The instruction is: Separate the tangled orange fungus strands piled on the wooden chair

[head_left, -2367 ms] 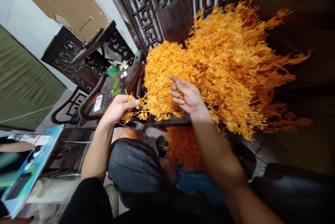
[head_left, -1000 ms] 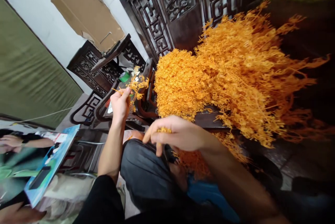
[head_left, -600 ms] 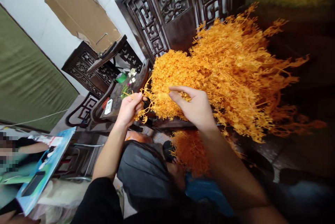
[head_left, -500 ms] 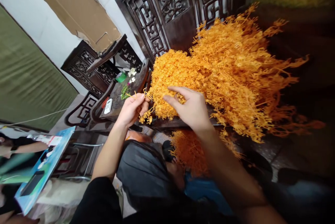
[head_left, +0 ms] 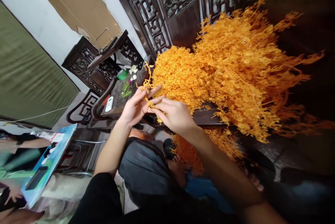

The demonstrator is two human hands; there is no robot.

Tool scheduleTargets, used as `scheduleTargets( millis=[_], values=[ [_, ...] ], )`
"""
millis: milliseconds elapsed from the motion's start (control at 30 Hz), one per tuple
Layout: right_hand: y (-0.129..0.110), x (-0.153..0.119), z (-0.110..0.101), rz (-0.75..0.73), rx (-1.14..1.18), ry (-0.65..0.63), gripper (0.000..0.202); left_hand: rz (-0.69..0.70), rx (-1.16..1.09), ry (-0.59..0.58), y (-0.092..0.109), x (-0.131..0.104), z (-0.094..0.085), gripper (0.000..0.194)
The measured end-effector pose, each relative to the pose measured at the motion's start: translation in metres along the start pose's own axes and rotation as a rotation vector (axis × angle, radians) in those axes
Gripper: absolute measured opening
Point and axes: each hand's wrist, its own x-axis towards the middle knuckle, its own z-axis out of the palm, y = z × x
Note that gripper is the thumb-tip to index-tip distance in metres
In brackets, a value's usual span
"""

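My left hand [head_left: 134, 108] holds an orange plastic flower sprig [head_left: 148, 81] between thumb and fingers, with its branched end sticking up and away. Its other fingers reach toward my right hand. The fingertips of my right hand [head_left: 176, 115] close on the lower end of the same sprig, just beside the left palm. Right behind both hands lies a dense mound of small orange plastic pieces [head_left: 180, 73] on a dark wooden bench [head_left: 206, 116]. A larger heap of long orange sprigs [head_left: 243, 73] spreads to the right of it.
On the side table [head_left: 119, 93] are a white remote-like device [head_left: 109, 103], green tape [head_left: 121, 74], green stems [head_left: 126, 90] and white flowers [head_left: 133, 69]. More orange sprigs [head_left: 187, 152] lie below, near a blue stool [head_left: 201, 185]. People sit left at a blue table [head_left: 53, 156].
My right hand has moved left from over the mound to meet my left hand at the sprig. The sprig now points upward. The view has shifted slightly.
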Motion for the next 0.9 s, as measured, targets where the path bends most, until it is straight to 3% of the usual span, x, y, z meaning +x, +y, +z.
scheduleTargets(
  millis=[167, 333, 433, 533, 633, 800, 900],
  values=[
    [0.017, 0.002, -0.008, -0.175, 0.008, -0.163, 0.029, -0.075, -0.093, 0.092, -0.002, 0.004, -0.006, 0.018],
    [0.018, 0.008, -0.027, -0.109, 0.041, -0.276, 0.029, -0.058, -0.125, 0.225, -0.006, 0.01, -0.011, 0.022],
    [0.017, 0.01, -0.033, 0.048, 0.169, -0.247, 0.031, 0.015, -0.099, 0.285, -0.004, 0.012, -0.014, 0.016],
    [0.023, 0.01, -0.035, 0.273, 0.311, -0.131, 0.028, 0.049, -0.051, 0.232, -0.001, 0.009, -0.016, 0.01],
    [0.032, 0.01, -0.033, 0.41, 0.353, -0.016, 0.027, 0.052, 0.025, 0.158, -0.003, 0.008, -0.018, 0.028],
    [0.034, 0.008, -0.022, 0.341, 0.355, -0.178, 0.025, 0.104, 0.151, 0.248, -0.015, 0.015, -0.017, 0.05],
    [0.029, 0.007, -0.012, 0.271, 0.306, 0.006, 0.021, 0.165, 0.177, 0.315, -0.021, 0.02, -0.017, 0.056]
  ],
)
